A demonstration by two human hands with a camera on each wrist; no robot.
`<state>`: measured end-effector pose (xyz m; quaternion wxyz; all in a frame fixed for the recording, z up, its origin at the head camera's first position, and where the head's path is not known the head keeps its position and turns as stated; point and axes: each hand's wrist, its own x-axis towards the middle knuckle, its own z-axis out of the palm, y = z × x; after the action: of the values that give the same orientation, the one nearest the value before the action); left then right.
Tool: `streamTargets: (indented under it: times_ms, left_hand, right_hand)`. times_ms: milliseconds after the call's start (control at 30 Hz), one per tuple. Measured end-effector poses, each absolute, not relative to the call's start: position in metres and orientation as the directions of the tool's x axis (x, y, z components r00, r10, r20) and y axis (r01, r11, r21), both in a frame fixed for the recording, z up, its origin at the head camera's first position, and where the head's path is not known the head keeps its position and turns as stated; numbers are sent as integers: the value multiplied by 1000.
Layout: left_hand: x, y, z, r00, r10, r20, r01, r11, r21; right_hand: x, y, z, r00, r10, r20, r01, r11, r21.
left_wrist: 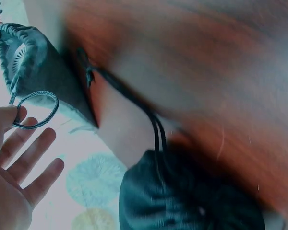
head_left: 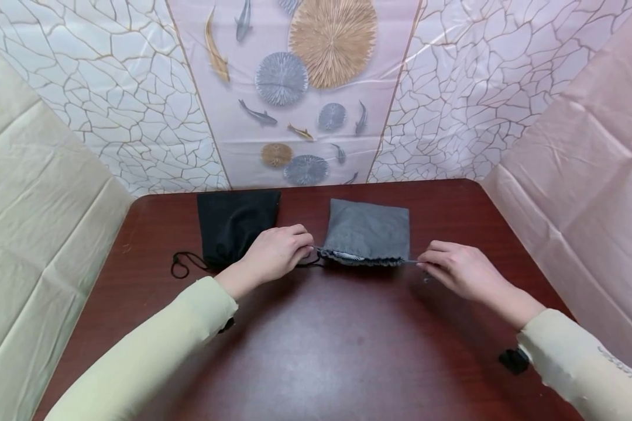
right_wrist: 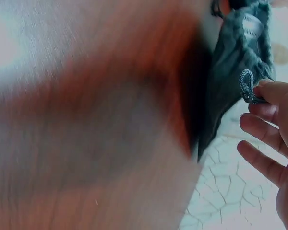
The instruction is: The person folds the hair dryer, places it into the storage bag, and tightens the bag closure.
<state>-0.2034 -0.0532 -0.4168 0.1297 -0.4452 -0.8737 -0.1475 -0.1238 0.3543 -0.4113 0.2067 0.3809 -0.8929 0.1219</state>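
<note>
A grey drawstring bag (head_left: 368, 228) lies towards the back of the table, its gathered mouth facing the person. Part of a white ridged object (left_wrist: 19, 58) shows inside the partly drawn mouth; its kind cannot be made out. At the bag's left side, the left hand (head_left: 279, 251) pinches one end of the drawstring (left_wrist: 56, 103) between thumb and forefinger, other fingers spread. The right hand (head_left: 460, 269) pinches the opposite cord end, whose small loop (right_wrist: 243, 82) sticks out above the thumb. Between both hands the cord runs taut sideways through the bag's mouth.
A black drawstring bag (head_left: 237, 219) lies left of the grey one, partly behind the left hand. Its black cords (head_left: 181, 266) trail onto the dark red wooden table (head_left: 316, 351). Patterned cloth (head_left: 300, 128) hangs behind the table's back edge, with plain cloth at both sides.
</note>
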Motion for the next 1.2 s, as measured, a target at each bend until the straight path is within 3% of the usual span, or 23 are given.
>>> streamTargets:
  times_ms: [300, 733, 1200]
  left_hand:
    - [-205, -75, -402, -581, 733, 354, 806, 578, 128]
    - [-204, -113, -394, -497, 773, 395, 858, 506, 91]
    - [-202, -125, -397, -496, 794, 352, 860, 505, 73]
  right_hand:
    - [-123, 374, -398, -674, -577, 461, -667, 744, -42]
    - [-126, 400, -403, -757, -513, 406, -580, 813, -54]
    - [-138, 434, -408, -830, -483, 281, -502, 865, 2]
